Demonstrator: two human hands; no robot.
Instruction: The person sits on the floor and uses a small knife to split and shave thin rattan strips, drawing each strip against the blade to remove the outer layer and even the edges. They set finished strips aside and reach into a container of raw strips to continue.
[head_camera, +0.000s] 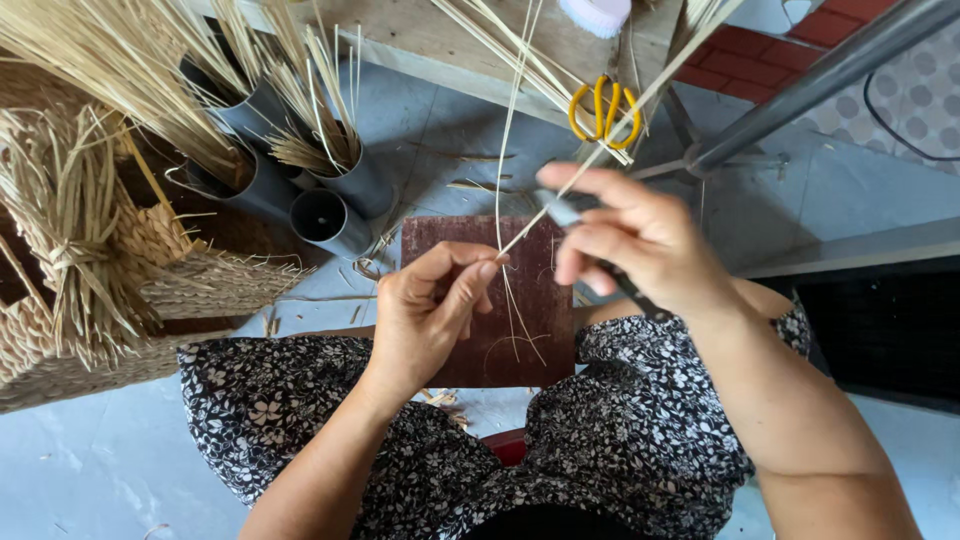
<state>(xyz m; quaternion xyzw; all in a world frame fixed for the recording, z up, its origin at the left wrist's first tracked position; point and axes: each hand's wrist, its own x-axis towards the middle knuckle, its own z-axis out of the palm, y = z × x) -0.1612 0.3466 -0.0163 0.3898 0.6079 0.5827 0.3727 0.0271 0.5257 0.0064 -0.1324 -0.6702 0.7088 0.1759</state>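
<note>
My left hand (432, 305) pinches the lower end of a long pale straw strand (590, 165) between thumb and forefinger, over a dark red board (470, 340) that rests on my lap. My right hand (640, 240) grips a small knife with a dark handle (628, 290), its grey blade (560, 212) laid against the strand just above my left fingers. The strand runs up and to the right, past yellow-handled scissors (603, 108). Thin split fibres (512, 310) hang down below my left hand.
Grey tubes (325, 215) filled with straw stalks stand at the upper left. Woven straw baskets (110, 290) with loose ends sit at the left. A wooden bench edge (440, 50) crosses the top. A grey metal pipe (830, 75) slants at the upper right. Straw scraps litter the floor.
</note>
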